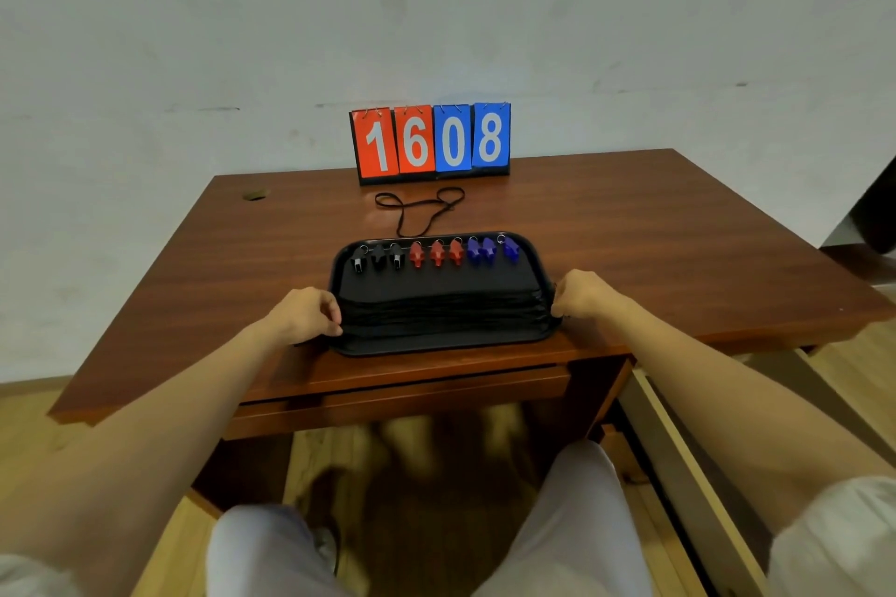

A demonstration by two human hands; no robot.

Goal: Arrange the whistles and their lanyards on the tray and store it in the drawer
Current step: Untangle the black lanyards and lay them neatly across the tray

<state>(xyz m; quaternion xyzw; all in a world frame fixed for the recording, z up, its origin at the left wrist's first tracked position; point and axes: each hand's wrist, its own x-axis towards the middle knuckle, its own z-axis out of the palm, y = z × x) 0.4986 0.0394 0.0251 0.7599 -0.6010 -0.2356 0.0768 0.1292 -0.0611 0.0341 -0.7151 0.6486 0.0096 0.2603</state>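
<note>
A black tray (pixel 436 347) lies near the front edge of the wooden desk. Along its far side sits a row of whistles: three black (pixel 378 256), three red (pixel 437 252), three blue (pixel 489 249). Black lanyards (pixel 446 310) are stretched in a bundle across the tray's near half. My left hand (pixel 305 313) grips the bundle's left end at the tray's left edge. My right hand (pixel 584 293) grips its right end at the right edge. One loose black lanyard (pixel 419 206) lies on the desk behind the tray.
A flip scoreboard (pixel 431 143) reading 1608 stands at the desk's back edge by the wall. An open drawer (pixel 688 475) sticks out at the desk's lower right. A shut drawer front (pixel 397 400) sits under the desktop. My knees are below.
</note>
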